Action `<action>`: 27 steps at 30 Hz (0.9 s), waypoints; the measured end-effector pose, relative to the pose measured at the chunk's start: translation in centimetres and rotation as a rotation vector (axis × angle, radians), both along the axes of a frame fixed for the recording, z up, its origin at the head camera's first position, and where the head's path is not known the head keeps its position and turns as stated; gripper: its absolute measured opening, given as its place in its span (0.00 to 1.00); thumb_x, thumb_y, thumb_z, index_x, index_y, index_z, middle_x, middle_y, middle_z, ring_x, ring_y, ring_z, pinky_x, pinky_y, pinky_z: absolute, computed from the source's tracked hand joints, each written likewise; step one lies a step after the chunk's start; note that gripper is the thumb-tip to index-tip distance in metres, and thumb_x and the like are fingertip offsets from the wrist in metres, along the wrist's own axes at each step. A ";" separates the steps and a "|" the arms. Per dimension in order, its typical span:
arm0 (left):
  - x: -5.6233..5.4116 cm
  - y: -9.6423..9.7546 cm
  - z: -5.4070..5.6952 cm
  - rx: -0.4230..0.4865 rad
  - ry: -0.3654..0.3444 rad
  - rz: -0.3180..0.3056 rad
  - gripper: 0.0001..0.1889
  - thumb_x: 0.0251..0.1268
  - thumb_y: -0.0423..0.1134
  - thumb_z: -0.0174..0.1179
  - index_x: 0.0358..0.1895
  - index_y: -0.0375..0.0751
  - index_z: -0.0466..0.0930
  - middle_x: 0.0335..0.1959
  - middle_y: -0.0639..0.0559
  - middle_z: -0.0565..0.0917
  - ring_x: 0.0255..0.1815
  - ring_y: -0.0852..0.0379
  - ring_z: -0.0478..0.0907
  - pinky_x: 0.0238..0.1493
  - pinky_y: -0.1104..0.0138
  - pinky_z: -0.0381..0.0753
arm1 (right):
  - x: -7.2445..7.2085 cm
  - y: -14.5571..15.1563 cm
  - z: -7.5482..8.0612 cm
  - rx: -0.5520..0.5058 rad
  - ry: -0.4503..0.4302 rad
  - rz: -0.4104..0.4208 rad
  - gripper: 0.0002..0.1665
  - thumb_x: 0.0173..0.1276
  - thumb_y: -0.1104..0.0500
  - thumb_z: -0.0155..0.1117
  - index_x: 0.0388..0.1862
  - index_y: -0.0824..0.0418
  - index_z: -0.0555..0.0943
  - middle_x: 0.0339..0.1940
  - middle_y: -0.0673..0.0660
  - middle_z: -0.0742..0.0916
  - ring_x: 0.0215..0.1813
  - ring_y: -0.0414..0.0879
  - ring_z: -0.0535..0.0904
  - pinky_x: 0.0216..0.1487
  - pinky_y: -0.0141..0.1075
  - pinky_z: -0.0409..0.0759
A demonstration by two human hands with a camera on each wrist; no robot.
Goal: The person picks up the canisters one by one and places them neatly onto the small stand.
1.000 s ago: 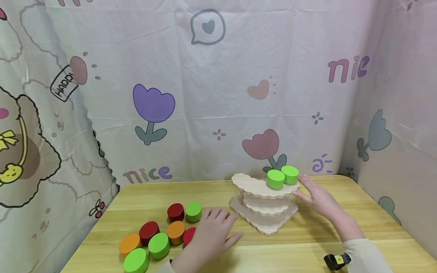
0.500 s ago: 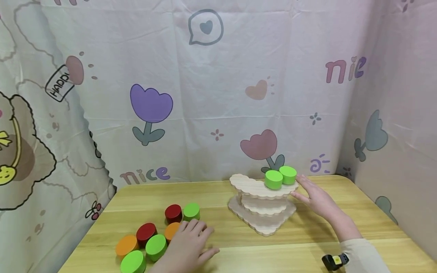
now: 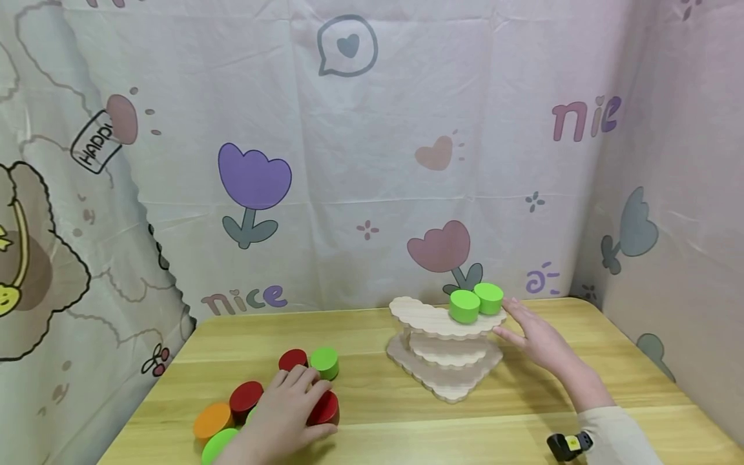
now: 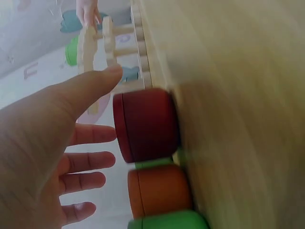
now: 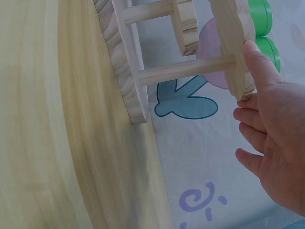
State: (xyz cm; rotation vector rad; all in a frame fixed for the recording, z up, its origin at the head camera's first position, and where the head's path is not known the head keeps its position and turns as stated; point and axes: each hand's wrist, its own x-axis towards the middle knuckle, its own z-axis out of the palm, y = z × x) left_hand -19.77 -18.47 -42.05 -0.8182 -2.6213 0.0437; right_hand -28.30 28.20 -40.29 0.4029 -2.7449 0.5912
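Observation:
My left hand (image 3: 279, 410) is over the group of coloured wooden cylinders at the table's left, fingers loosely spread. In the left wrist view its thumb and index finger are by the top of a dark red cylinder (image 4: 148, 125), not closed round it. An orange cylinder (image 4: 162, 191) stands beside that one. My right hand (image 3: 543, 339) holds the right edge of a tiered, scalloped wooden stand (image 3: 421, 318), thumb and index fingertip on its top board. Two green cylinders (image 3: 464, 307) sit on that board near the hand.
Further cylinders lie around the left hand: a red one (image 3: 292, 360) and a green one (image 3: 324, 363) behind, an orange one (image 3: 212, 421) and a red one (image 3: 247, 399) to its left. A black wrist device (image 3: 569, 445) is by the right sleeve. A printed curtain (image 3: 349, 161) closes off the back.
My left hand has moved left and toward me, from near the stand to over the cylinders. The right hand keeps its place on the stand. The head view has shifted slightly.

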 end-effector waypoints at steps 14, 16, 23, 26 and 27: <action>-0.6 -0.9 -0.2 -0.031 -0.083 0.020 0.37 0.45 0.75 0.61 0.50 0.49 0.81 0.45 0.55 0.78 0.49 0.56 0.68 0.50 0.54 0.72 | 0.1 -0.1 0.1 0.002 -0.001 0.006 0.45 0.70 0.41 0.58 0.72 0.71 0.62 0.73 0.74 0.64 0.73 0.71 0.59 0.70 0.63 0.57; -0.6 -0.9 -0.2 -0.034 -0.081 0.015 0.37 0.45 0.74 0.62 0.50 0.49 0.81 0.45 0.55 0.78 0.49 0.55 0.68 0.50 0.54 0.72 | 0.1 -0.1 0.1 0.001 -0.005 0.004 0.45 0.70 0.41 0.58 0.72 0.71 0.61 0.73 0.74 0.64 0.73 0.71 0.59 0.70 0.63 0.56; -0.6 -0.9 -0.4 -0.049 -0.085 0.008 0.34 0.48 0.70 0.64 0.50 0.49 0.80 0.46 0.55 0.79 0.49 0.56 0.68 0.51 0.55 0.72 | 0.1 -0.2 0.1 0.000 -0.003 0.003 0.45 0.70 0.41 0.58 0.72 0.71 0.61 0.73 0.73 0.64 0.74 0.71 0.58 0.70 0.63 0.56; -0.6 -0.7 -0.5 -0.057 -0.082 0.001 0.33 0.48 0.69 0.65 0.50 0.49 0.80 0.46 0.55 0.78 0.50 0.56 0.69 0.51 0.55 0.72 | 0.1 -0.1 0.1 -0.002 0.002 0.005 0.45 0.69 0.41 0.58 0.72 0.71 0.62 0.73 0.74 0.64 0.73 0.71 0.59 0.70 0.63 0.56; -0.5 -0.6 -0.4 -0.058 -0.081 -0.002 0.33 0.48 0.69 0.65 0.50 0.49 0.80 0.47 0.55 0.79 0.50 0.55 0.69 0.52 0.54 0.72 | 0.1 -0.1 0.1 -0.002 0.003 0.005 0.45 0.69 0.41 0.58 0.72 0.71 0.62 0.73 0.74 0.64 0.73 0.71 0.59 0.70 0.63 0.57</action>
